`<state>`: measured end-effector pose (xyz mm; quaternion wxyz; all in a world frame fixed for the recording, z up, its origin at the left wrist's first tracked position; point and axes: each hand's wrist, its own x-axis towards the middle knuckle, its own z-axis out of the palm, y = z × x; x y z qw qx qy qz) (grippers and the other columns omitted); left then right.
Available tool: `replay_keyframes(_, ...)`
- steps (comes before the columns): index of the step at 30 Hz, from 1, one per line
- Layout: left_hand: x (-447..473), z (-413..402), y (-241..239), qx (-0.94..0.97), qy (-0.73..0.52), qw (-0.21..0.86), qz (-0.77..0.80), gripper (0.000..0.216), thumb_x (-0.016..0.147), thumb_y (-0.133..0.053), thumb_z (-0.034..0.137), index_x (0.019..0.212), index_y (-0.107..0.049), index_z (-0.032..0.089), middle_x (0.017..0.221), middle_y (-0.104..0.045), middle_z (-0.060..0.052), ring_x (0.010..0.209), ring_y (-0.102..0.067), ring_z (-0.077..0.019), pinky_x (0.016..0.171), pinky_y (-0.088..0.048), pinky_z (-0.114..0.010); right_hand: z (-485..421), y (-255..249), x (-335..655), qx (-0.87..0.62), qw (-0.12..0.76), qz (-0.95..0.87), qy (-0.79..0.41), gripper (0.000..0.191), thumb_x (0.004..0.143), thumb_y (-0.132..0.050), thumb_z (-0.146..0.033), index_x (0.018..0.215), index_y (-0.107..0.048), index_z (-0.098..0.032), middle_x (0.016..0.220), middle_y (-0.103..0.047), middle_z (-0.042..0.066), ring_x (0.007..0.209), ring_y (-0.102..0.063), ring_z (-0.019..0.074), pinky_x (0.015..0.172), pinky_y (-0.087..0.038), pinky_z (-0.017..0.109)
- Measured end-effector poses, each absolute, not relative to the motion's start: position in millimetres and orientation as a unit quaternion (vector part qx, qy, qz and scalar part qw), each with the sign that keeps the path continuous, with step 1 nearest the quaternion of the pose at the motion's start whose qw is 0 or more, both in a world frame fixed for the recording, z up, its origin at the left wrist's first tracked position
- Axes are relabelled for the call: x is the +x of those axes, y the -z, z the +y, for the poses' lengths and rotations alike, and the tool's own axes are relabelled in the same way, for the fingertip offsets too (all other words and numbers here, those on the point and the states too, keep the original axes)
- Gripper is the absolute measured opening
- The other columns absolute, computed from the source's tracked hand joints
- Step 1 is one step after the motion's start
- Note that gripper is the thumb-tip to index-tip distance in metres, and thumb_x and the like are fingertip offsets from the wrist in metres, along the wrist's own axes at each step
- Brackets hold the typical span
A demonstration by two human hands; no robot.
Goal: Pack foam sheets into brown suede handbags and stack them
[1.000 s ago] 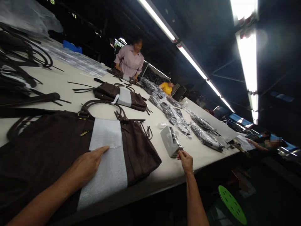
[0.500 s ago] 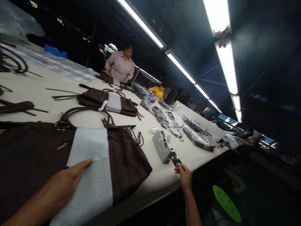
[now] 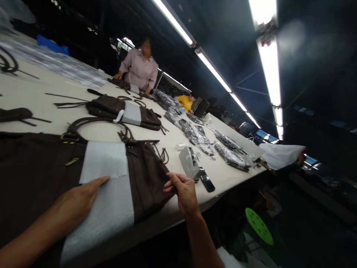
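Note:
A dark brown handbag (image 3: 150,175) lies at the near left of the table, its looped handles pointing away from me. Around its middle runs a band of white wrapping sheet (image 3: 107,158), with one edge overlapping. My left hand (image 3: 79,197) rests flat on this band, index finger stretched along the overlap. By the bag's right end, my right hand (image 3: 182,190) is closed in a pinch; whatever is between its fingertips is too small to make out. Just beyond stands a grey tape dispenser (image 3: 189,163), with a black phone (image 3: 207,181) lying beside it.
Another brown bag with a white band (image 3: 111,108) lies behind. Several plastic-wrapped bags (image 3: 195,136) stretch along the table (image 3: 167,149). A person in a pink shirt (image 3: 141,69) stands across it. A green stool (image 3: 259,225) is at the lower right.
My right hand has moved left from the front of the tape dispenser to the bag's right end, still pinched. The left hand keeps its place on the band. My view has shifted slightly.

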<state>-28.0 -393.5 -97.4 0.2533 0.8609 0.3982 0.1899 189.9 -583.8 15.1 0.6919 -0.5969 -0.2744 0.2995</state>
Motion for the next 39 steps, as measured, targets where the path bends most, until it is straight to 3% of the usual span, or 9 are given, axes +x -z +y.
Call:
replay_keyframes(3,-28,-405,71,0.862,-0.146,0.288,0.39,0.058,0.089,-0.024,0.028,0.138,-0.052,0.014,0.129,-0.064,-0.012,0.109,-0.066,-0.0278,0.099,-0.05,-0.043,-545,-18,150,-0.574,0.66,-0.322,-0.362,0.036,0.071,-0.081,-0.044,0.084,-0.074,-0.01,0.061,-0.07,0.005,0.047,-0.063,0.0115,0.051,-0.053,0.02)
replay_keyframes(7,-26,-410,68,0.86,-0.164,0.302,0.378,0.058,0.088,-0.025,0.023,0.139,-0.051,0.013,0.131,-0.062,-0.015,0.113,-0.065,-0.0278,0.1,-0.05,-0.041,-496,-13,109,-0.556,0.632,-0.334,-0.423,0.029,0.072,-0.079,-0.037,0.08,-0.072,-0.011,0.061,-0.07,0.004,0.046,-0.063,0.0127,0.051,-0.056,0.023)
replay_keyframes(13,-28,-412,67,0.85,-0.177,0.32,0.379,0.052,0.086,-0.027,0.017,0.127,-0.059,0.012,0.11,-0.071,-0.015,0.101,-0.069,-0.0265,0.087,-0.053,-0.034,-445,16,85,-0.607,0.591,-0.311,-0.43,0.022,0.079,-0.073,-0.033,0.08,-0.069,-0.011,0.058,-0.068,0.004,0.045,-0.063,0.0138,0.052,-0.057,0.025)
replay_keyframes(17,-29,-414,63,0.84,-0.187,0.329,0.388,0.053,0.087,-0.026,0.016,0.133,-0.052,0.016,0.112,-0.071,-0.012,0.102,-0.069,-0.0236,0.088,-0.052,-0.031,-434,32,88,-0.636,0.573,-0.287,-0.43,0.021,0.08,-0.072,-0.032,0.081,-0.069,-0.011,0.059,-0.069,0.004,0.046,-0.063,0.0131,0.053,-0.057,0.023)
replay_keyframes(22,-30,-418,62,0.834,-0.192,0.344,0.387,0.048,0.091,-0.023,0.019,0.131,-0.05,0.019,0.1,-0.072,-0.011,0.09,-0.07,-0.0226,0.08,-0.051,-0.031,-436,45,91,-0.655,0.549,-0.266,-0.445,0.02,0.079,-0.073,-0.03,0.078,-0.067,-0.012,0.055,-0.065,0.001,0.042,-0.06,0.0115,0.046,-0.052,0.019)
replay_keyframes(25,-32,-421,62,0.832,-0.196,0.345,0.388,0.044,0.092,-0.023,0.02,0.121,-0.055,0.019,0.093,-0.071,-0.01,0.087,-0.069,-0.0227,0.079,-0.05,-0.031,-437,44,91,-0.649,0.543,-0.261,-0.464,0.015,0.081,-0.071,-0.023,0.09,-0.065,-0.012,0.051,-0.062,-0.003,0.038,-0.056,0.0102,0.042,-0.05,0.018)
replay_keyframes(29,-32,-423,63,0.831,-0.197,0.344,0.391,0.039,0.092,-0.024,0.019,0.11,-0.058,0.019,0.092,-0.069,-0.01,0.085,-0.068,-0.0215,0.08,-0.049,-0.03,-435,40,92,-0.645,0.532,-0.269,-0.478,0.022,0.082,-0.068,-0.017,0.101,-0.058,-0.015,0.048,-0.059,-0.007,0.034,-0.052,0.0097,0.039,-0.049,0.018)
replay_keyframes(34,-33,-425,65,0.834,-0.203,0.334,0.39,0.041,0.093,-0.024,0.02,0.116,-0.058,0.019,0.103,-0.069,-0.01,0.089,-0.068,-0.0219,0.079,-0.049,-0.03,-431,53,98,-0.669,0.513,-0.286,-0.455,0.03,0.08,-0.071,-0.02,0.096,-0.045,-0.02,0.047,-0.058,-0.008,0.034,-0.054,0.0121,0.037,-0.048,0.019)
replay_keyframes(39,-35,-426,63,0.837,-0.187,0.317,0.406,0.043,0.092,-0.022,0.017,0.12,-0.055,0.018,0.094,-0.069,-0.01,0.091,-0.069,-0.0222,0.079,-0.049,-0.029,-425,72,106,-0.711,0.473,-0.319,-0.411,0.036,0.076,-0.075,-0.024,0.091,-0.043,-0.021,0.049,-0.058,-0.009,0.036,-0.057,0.0124,0.039,-0.049,0.018)
